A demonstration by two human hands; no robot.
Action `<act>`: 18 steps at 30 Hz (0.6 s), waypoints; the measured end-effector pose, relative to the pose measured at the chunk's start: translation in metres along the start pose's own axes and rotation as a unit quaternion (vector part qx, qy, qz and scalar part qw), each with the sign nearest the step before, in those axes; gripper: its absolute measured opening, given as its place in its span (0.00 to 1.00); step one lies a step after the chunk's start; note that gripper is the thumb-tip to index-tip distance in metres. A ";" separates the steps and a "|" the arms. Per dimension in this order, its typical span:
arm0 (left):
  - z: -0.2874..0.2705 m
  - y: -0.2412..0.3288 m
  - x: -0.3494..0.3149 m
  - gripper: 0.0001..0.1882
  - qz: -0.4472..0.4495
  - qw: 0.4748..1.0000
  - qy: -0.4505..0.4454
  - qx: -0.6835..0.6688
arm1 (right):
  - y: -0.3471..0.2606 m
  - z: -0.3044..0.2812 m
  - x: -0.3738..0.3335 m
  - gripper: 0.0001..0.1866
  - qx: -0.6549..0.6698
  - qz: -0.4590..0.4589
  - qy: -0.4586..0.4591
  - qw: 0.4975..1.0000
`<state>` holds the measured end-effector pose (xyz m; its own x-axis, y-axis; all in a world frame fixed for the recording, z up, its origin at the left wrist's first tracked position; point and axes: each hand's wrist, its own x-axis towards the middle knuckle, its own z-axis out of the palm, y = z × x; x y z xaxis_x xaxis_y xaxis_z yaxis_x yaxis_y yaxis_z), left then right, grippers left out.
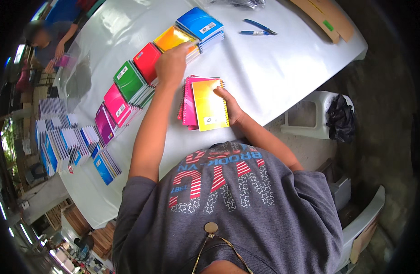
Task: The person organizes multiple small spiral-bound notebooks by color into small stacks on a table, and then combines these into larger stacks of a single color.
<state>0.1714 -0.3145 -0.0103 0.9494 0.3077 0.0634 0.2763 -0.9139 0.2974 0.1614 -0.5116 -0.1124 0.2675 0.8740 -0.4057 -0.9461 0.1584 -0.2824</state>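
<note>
A small pile of spiral notebooks is in my right hand, whose thumb presses on the top one, a yellow notebook. Pink notebooks stick out beneath it on the left, with a bit of red at their edge. My left hand reaches over the stack of yellow notebooks, its fingers at the spiral edge. Those fingers are smeared, so their grip cannot be made out. In the same slanting row lie a blue stack, a red stack, a green stack, a pink stack and a purple stack.
Several blocks of notebooks stand on edge at the table's left. Two blue pens and a cardboard piece lie on the white tabletop. A white stool with a black bag stands at right. Another person works at far left.
</note>
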 end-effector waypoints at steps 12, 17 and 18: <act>0.005 -0.011 -0.124 0.21 0.082 0.986 0.147 0.007 | 0.002 0.014 -0.005 0.33 -0.169 0.030 -0.119 0.978; -0.001 0.000 -0.175 0.45 -0.126 0.719 -0.067 -0.680 | -0.006 0.042 -0.021 0.34 -0.380 -0.139 -0.115 0.907; -0.006 0.012 -0.179 0.44 -0.072 0.822 0.003 -0.565 | -0.009 0.050 -0.026 0.35 -0.429 -0.179 -0.125 0.876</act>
<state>0.0042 -0.3791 -0.0123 0.9174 0.3952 -0.0466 0.0678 -0.0399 0.9969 0.1534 -0.5125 -0.0558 0.3692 0.9293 0.0140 -0.2953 0.1315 -0.9463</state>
